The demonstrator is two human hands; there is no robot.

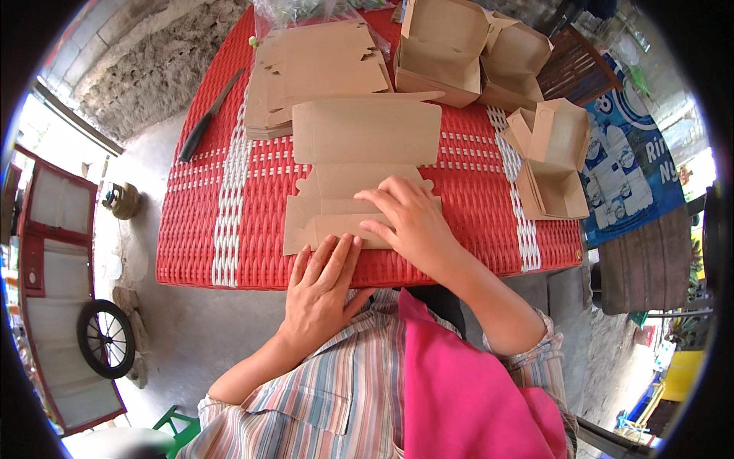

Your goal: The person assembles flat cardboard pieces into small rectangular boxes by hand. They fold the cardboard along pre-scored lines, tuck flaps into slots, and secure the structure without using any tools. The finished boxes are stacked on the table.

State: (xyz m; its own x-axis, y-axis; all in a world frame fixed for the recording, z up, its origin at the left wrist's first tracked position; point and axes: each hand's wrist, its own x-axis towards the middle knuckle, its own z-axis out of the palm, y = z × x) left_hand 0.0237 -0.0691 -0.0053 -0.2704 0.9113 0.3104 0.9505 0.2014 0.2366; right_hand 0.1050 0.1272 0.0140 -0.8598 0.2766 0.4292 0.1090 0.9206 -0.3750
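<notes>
A flat brown cardboard box blank [365, 138] lies unfolded in front of me on the red and white woven table [267, 264]. Its near panel has a crease and a slanted flap along the front. My left hand [323, 279] rests its outstretched fingertips on the near edge of the blank. Above the right part of that near panel is my right hand [405, 218], its fingers apart and slightly bent, the thumb and fingertips touching or just over the cardboard. Neither hand grips anything.
Behind the blank lies a stack of flat blanks [321, 65], with a black-handled knife [210, 115] to its left. Folded open boxes [443, 50] are stacked at the far right, and another open box [554, 164] stands near the right edge. A clear plastic bag [302, 11] lies at the back.
</notes>
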